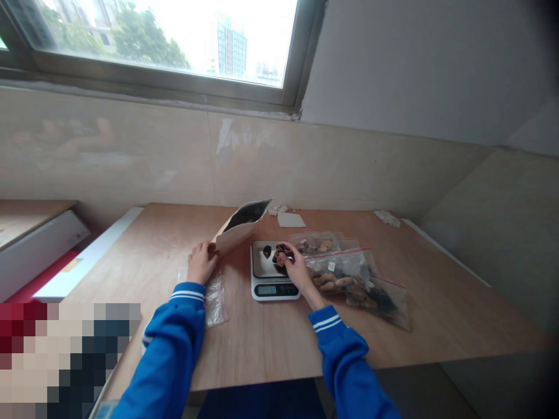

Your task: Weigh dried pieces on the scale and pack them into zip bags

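Note:
My left hand [201, 263] is closed on the lower end of a brown paper bag [238, 237]. The bag leans to the right, its mouth open and its inside dark. With its fingers curled, my right hand [297, 266] grips some dried brown pieces [279, 256], low over the tray of a white kitchen scale [257, 285]. A single dark dried piece [266, 251] lies on the left part of that tray. The scale has a small display [266, 290] on its front; I cannot read the digits.
Several clear zip bags [336, 276] of dried brown pieces lie right of the scale. A flat clear zip bag [216, 299] is beside my left hand. White paper [291, 220] and crumpled tissue [386, 218] sit near the wall. The wooden table [262, 355] ends close to me.

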`<state>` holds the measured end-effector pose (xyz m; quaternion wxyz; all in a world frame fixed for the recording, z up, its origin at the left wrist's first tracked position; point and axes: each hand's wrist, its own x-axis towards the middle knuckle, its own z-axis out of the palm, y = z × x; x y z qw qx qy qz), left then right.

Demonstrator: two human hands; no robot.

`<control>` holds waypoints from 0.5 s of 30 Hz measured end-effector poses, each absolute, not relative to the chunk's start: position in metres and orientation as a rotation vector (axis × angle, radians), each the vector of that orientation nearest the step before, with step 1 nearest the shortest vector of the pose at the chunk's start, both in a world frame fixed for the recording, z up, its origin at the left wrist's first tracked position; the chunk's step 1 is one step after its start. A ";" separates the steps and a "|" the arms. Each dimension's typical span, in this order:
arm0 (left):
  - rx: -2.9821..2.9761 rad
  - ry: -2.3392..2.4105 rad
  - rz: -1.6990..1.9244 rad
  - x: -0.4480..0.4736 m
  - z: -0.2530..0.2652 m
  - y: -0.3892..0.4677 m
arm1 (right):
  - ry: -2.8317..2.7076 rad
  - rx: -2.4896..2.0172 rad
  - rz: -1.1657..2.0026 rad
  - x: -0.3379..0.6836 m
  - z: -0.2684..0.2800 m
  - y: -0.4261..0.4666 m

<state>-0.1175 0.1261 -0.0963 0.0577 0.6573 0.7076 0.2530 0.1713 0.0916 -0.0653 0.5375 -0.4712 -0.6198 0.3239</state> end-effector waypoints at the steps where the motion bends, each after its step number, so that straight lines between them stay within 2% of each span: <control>1: 1.989 2.145 0.766 -0.117 -0.096 0.126 | -1.473 -1.123 0.773 0.171 -0.066 0.094; 15: 2.005 2.146 0.758 -0.118 -0.097 0.126 | -1.243 -1.224 0.961 0.179 -0.076 0.135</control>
